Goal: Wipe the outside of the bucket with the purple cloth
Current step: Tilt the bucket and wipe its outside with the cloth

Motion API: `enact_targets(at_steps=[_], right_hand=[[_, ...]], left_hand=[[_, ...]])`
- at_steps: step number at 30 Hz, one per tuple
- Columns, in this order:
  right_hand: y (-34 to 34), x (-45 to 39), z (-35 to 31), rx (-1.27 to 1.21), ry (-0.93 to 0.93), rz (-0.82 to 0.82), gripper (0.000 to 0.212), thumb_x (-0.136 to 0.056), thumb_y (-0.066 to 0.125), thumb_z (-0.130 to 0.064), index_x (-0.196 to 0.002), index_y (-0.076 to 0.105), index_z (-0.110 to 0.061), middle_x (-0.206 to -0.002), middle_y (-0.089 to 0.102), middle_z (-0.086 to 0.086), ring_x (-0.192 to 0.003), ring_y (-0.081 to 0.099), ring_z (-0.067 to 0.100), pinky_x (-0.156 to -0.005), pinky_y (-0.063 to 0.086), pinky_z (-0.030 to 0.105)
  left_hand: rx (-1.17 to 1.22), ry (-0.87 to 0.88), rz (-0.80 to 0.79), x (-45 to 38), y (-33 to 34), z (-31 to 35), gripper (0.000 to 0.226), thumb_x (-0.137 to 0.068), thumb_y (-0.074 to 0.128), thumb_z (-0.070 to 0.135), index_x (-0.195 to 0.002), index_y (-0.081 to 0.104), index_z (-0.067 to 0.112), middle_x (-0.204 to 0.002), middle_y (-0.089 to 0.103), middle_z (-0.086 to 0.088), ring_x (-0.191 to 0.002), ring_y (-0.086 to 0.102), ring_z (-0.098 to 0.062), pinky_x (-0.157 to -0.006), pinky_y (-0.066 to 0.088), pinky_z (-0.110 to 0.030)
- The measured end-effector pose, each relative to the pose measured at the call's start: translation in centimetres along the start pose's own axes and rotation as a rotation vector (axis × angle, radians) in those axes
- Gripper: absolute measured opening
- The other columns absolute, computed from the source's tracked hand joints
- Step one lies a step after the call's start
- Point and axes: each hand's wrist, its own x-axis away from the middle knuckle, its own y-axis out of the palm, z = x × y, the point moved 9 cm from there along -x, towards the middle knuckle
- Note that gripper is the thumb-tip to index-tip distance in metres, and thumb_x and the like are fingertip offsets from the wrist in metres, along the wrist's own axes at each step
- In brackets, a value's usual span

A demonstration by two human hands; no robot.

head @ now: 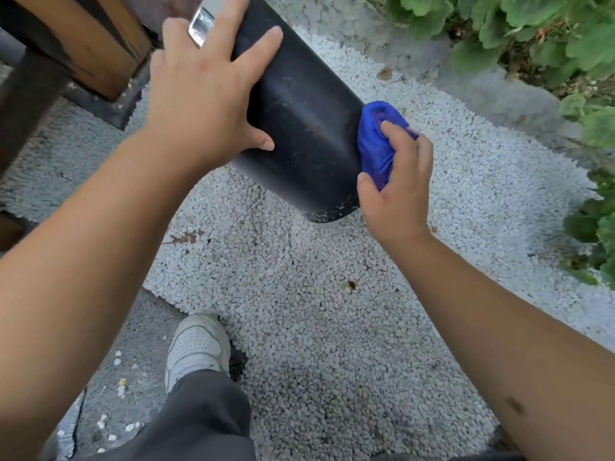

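over pale gravel, the left hand (pixel 203 94) spreads flat, steadying the tilted black plastic bucket (pixel 299 128). the right hand (pixel 397 184) grips the bunched purple cloth (pixel 376 144) against its right wall, mid-wipe; next, i judge, sweep toward unwiped sides.

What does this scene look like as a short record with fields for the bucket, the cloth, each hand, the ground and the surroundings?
bucket: black bucket, tilted, dusty specks on its side
cloth: purple cloth, bunched, pressed against the bucket's right side
left hand: left hand spread over the bucket's upper wall, steadying it
right hand: right hand grips the cloth
ground: white gravel
surroundings: green plants at right, wooden post at left, white shoe below
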Motion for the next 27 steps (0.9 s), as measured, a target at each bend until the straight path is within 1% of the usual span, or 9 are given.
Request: enact_targets(at_steps=[3,6,9,12,15,17,20,23,27], right_hand=[[0.7,1.4,-1.1,0.140,-0.124,-0.001,0.059,-0.079,0.063,-0.013,-0.133,0.042,-0.023,-0.138,0.039,0.019,-0.123,0.039,0.039,-0.100,0.029,0.029],[1.2,2.5,-2.0,0.259,-0.264,0.010,0.060,-0.078,0.065,-0.008,-0.132,0.042,-0.021,-0.136,0.038,0.020,-0.115,0.042,0.045,-0.098,0.038,0.045],[2.0,3.6,-2.5,0.328,-0.359,0.002,0.063,-0.076,0.064,-0.004,-0.132,0.039,-0.023,-0.135,0.026,0.010,-0.113,0.038,0.044,-0.095,0.041,0.049],[2.3,4.1,-2.2,0.303,-0.314,-0.005,0.066,-0.074,0.064,-0.001,-0.130,0.039,-0.024,-0.134,0.024,0.008,-0.114,0.035,0.042,-0.094,0.044,0.051],[2.2,3.2,-1.6,0.228,-0.200,-0.016,0.065,-0.073,0.064,-0.002,-0.129,0.041,-0.026,-0.137,0.032,0.016,-0.117,0.038,0.044,-0.096,0.039,0.040],[2.0,2.3,-1.4,0.200,-0.160,-0.033,0.065,-0.073,0.064,-0.002,-0.128,0.042,-0.028,-0.137,0.037,0.019,-0.119,0.037,0.042,-0.096,0.033,0.035],[1.7,1.3,-0.8,0.136,-0.111,-0.061,0.066,-0.074,0.062,-0.001,-0.129,0.042,-0.031,-0.141,0.033,0.014,-0.124,0.034,0.036,-0.096,0.033,0.032],[1.5,0.6,-0.7,0.026,-0.040,-0.062,0.065,-0.074,0.060,-0.001,-0.129,0.044,-0.034,-0.144,0.029,0.008,-0.128,0.030,0.029,-0.102,0.027,0.026],[1.1,-1.1,-1.2,0.007,-0.013,-0.085,0.062,-0.072,0.058,0.000,-0.128,0.050,-0.028,-0.142,0.031,0.011,-0.129,0.032,0.030,-0.105,0.026,0.028]], left_hand=[[-0.002,-0.005,-0.007,-0.3,-0.1,-0.1,0.117,-0.053,0.090,0.052,-0.150,0.029,0.031,-0.165,0.014,-0.005,-0.113,0.040,-0.055,-0.081,0.042,-0.058],[0.006,0.007,-0.013,-0.4,0.0,-0.2,0.118,-0.053,0.090,0.052,-0.151,0.028,0.030,-0.166,0.011,-0.006,-0.114,0.039,-0.056,-0.082,0.042,-0.059],[0.019,0.013,0.006,-0.3,0.1,-0.2,0.123,-0.050,0.091,0.053,-0.152,0.027,0.026,-0.166,0.007,-0.013,-0.119,0.037,-0.057,-0.084,0.042,-0.061],[0.152,0.012,0.128,0.3,0.0,-0.5,0.128,-0.048,0.093,0.052,-0.151,0.028,0.013,-0.158,0.007,-0.034,-0.134,0.029,-0.055,-0.104,0.034,-0.060],[0.376,-0.001,0.263,2.0,0.5,-1.9,0.122,-0.062,0.089,0.050,-0.150,0.024,-0.004,-0.150,0.007,-0.044,-0.146,0.011,-0.050,-0.122,0.015,-0.046],[0.489,-0.070,0.287,3.2,1.6,-3.2,0.123,-0.068,0.085,0.052,-0.150,0.017,-0.010,-0.151,0.010,-0.039,-0.146,0.011,-0.039,-0.123,0.012,-0.035],[0.671,-0.321,0.179,5.1,4.5,-5.1,0.135,-0.064,0.088,0.052,-0.156,0.000,0.008,-0.154,0.022,-0.013,-0.141,0.021,-0.013,-0.111,0.018,-0.017],[0.711,-0.398,0.142,5.6,5.7,-6.0,0.133,-0.061,0.092,0.046,-0.156,0.001,0.025,-0.148,0.032,-0.005,-0.132,0.031,-0.009,-0.102,0.028,-0.024],[0.725,-0.358,0.137,4.9,4.6,-6.0,0.123,-0.063,0.092,0.038,-0.155,0.012,0.023,-0.154,0.036,0.002,-0.136,0.030,-0.004,-0.105,0.029,-0.026]])
